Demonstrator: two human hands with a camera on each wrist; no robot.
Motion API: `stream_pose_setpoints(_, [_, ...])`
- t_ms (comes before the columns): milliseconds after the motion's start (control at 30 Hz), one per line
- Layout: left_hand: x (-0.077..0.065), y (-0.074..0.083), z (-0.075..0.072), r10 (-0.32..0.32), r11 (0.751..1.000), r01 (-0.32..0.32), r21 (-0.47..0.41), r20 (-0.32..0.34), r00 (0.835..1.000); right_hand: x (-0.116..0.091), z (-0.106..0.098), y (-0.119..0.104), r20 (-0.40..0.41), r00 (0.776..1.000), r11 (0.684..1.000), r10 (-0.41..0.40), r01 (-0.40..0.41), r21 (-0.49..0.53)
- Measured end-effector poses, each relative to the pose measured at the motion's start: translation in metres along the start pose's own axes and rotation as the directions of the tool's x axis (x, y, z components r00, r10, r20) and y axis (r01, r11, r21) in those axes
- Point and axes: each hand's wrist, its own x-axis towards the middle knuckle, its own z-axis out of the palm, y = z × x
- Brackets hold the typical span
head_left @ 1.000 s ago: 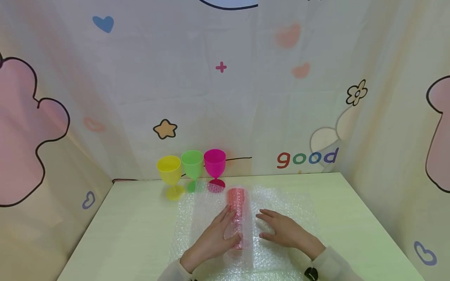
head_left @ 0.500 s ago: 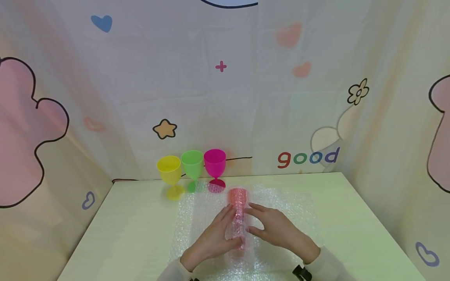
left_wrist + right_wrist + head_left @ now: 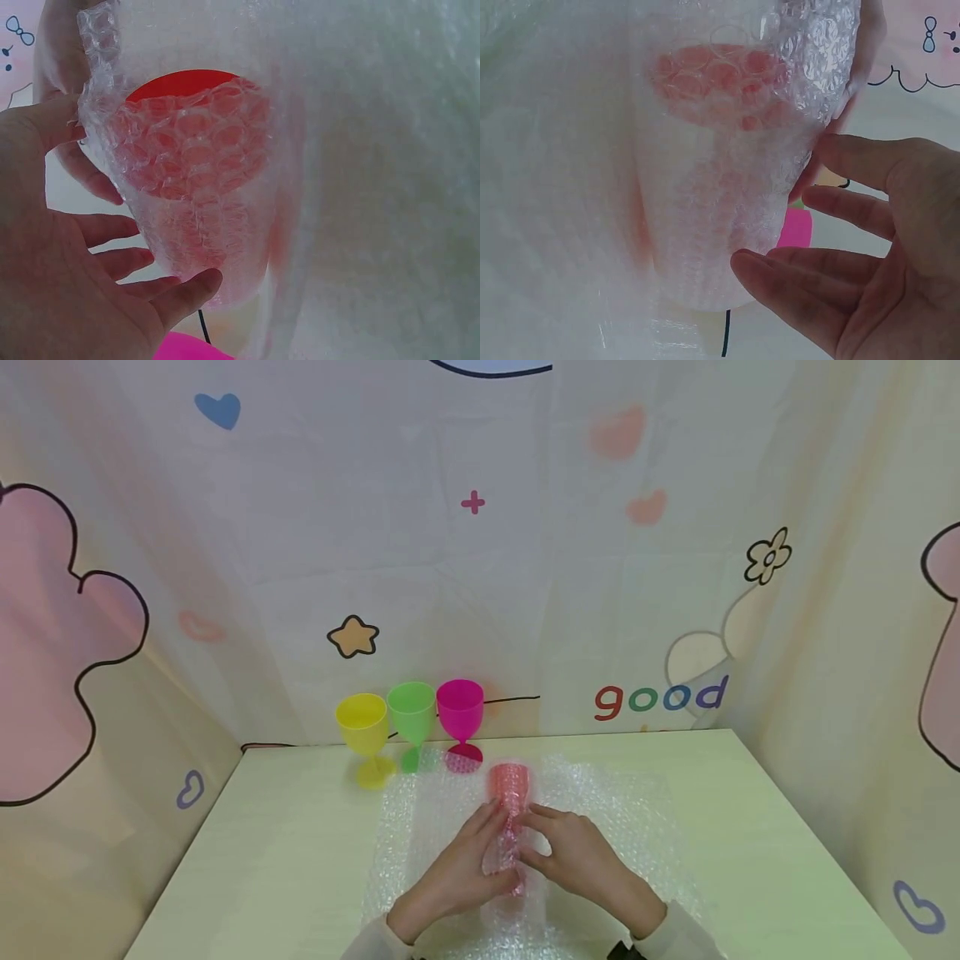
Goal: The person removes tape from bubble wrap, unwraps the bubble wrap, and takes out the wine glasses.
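Observation:
A red goblet (image 3: 510,783) lies lengthwise on the table inside bubble wrap (image 3: 450,793), its round base visible through the bubbles in the left wrist view. My left hand (image 3: 461,868) rests along its left side, with fingers fairly straight and the thumb spread near the close end. From the right, my right hand (image 3: 573,856) touches the wrapped goblet with lightly bent fingers and the thumb apart from them. Both wrist views show fingertips against the wrap, with neither hand closed round it.
Yellow (image 3: 362,727), green (image 3: 412,714) and magenta goblets (image 3: 461,710) stand upright at the back of the pale table (image 3: 255,852). The wrap's far left corner overlaps the magenta goblet's foot. A printed curtain (image 3: 420,527) hangs behind.
My right hand has moved left, from over the flat wrap to the wrapped goblet's right side. My left hand has stayed nearly still against the goblet.

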Motion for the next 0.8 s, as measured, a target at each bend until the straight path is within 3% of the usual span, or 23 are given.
stream_pose_setpoints(500, [-0.001, 0.002, 0.001, 0.011, 1.0, -0.011, 0.024, -0.013, 1.0, -0.001, 0.01, -0.007, -0.082, 0.996, 0.998, 0.047, -0.05, -0.031])
stream_pose_setpoints(800, [-0.001, 0.001, 0.001, 0.009, 1.0, -0.008, 0.014, -0.011, 1.0, -0.001, 0.01, -0.004, -0.08, 0.996, 0.999, 0.038, -0.041, -0.033])
